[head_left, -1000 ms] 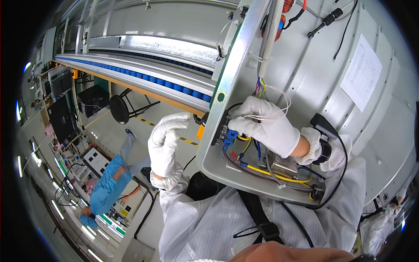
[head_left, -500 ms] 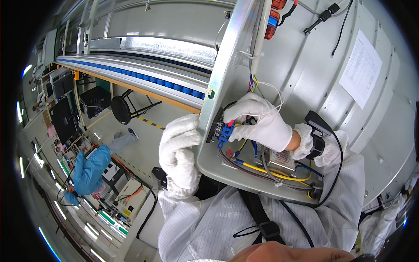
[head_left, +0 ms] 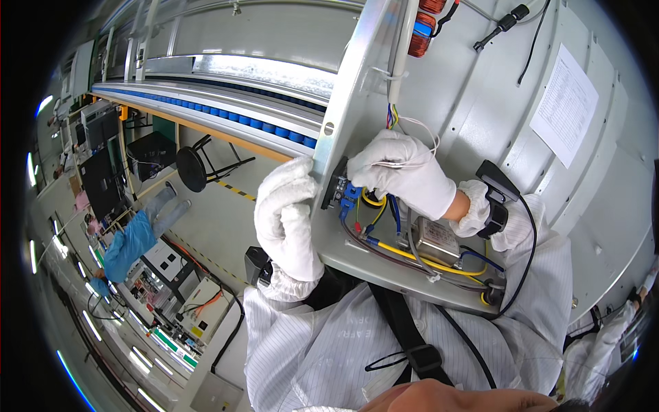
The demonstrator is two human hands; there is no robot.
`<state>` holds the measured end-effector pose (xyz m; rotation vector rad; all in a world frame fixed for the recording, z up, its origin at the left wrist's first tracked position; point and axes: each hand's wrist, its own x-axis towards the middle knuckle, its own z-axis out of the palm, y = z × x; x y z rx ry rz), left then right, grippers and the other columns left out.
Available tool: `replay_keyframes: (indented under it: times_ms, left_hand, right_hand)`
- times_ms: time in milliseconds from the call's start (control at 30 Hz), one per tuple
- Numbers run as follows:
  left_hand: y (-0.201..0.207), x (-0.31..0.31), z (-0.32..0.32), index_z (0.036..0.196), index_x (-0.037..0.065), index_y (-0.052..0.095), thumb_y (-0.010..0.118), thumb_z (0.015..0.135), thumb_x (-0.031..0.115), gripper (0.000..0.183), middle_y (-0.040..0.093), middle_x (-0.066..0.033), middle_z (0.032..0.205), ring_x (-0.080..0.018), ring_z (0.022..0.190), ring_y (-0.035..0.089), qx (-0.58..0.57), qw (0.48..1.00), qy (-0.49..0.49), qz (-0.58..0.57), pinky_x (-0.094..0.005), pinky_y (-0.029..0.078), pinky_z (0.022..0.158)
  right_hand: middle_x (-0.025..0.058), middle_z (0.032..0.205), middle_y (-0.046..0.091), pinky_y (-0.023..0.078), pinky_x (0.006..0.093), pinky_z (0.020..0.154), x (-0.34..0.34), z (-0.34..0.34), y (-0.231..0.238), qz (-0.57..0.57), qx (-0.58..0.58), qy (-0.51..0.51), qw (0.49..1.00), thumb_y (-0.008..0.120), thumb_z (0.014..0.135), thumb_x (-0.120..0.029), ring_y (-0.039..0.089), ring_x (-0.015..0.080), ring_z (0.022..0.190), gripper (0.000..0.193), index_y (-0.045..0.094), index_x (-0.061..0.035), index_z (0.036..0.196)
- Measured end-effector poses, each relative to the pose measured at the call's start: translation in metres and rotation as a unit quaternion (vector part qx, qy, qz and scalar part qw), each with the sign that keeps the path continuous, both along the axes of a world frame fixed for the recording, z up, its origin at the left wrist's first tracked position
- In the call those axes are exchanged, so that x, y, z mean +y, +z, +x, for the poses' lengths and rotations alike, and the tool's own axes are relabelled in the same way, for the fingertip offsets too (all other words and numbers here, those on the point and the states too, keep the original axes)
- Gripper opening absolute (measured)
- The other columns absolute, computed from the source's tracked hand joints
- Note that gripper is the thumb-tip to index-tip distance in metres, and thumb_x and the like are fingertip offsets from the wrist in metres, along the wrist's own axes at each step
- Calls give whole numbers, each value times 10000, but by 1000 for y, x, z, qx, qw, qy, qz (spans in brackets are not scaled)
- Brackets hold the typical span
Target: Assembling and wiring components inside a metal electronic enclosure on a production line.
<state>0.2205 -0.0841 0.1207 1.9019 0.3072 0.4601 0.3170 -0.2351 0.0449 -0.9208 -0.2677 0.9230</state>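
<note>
My white-gloved right hand (head_left: pixel 403 170) is inside a grey metal enclosure (head_left: pixel 347 257), its fingers closed at a black socket-like part (head_left: pixel 334 183) on the side wall. Blue insulated terminals (head_left: pixel 349 199) show on that part beside my fingertips; what the fingers pinch is hidden. A thin white wire (head_left: pixel 431 134) loops over the hand. Outside the same wall, level with the black part, my gloved left hand (head_left: pixel 287 216) has its fingers curled against the edge. Whatever they grip is out of sight. Below the right hand lie a yellow wire (head_left: pixel 425 262) and a silver metal box (head_left: pixel 437 240).
Copper-wound coils (head_left: pixel 420 38) and a printed sheet (head_left: pixel 565 103) are farther inside the enclosure. A roller conveyor (head_left: pixel 226 115) runs along the far left. A black stool (head_left: pixel 192 169) and a person in blue (head_left: pixel 130 244) are on the floor side.
My right hand has shifted slightly up and left, and its fingertips now cover the red terminal seen before. My left hand has turned a little upward. The person in blue has moved left.
</note>
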Motion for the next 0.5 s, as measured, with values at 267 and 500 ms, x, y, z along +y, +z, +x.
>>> replay_keyframes:
  times_ms: [267, 500]
  left_hand:
    - [0, -17, 2, 961, 28, 609, 521, 916, 168, 172, 582, -174, 1067, -324, 1038, 568, -65, 996, -21, 65, -434, 437, 932]
    - [-21, -3, -14, 1050, 87, 473, 414, 982, 154, 112, 524, -233, 1182, -352, 1129, 525, -132, 988, -82, 19, -436, 468, 904]
  right_hand:
    - [78, 949, 649, 508, 306, 761, -52, 16, -11, -126, -345, 50, 929, 696, 795, -49, 620, 192, 834, 213, 688, -56, 1008]
    - [57, 971, 632, 496, 298, 765, -66, -6, -58, -347, -129, 9, 929, 641, 822, -25, 604, 147, 838, 267, 606, -51, 1085]
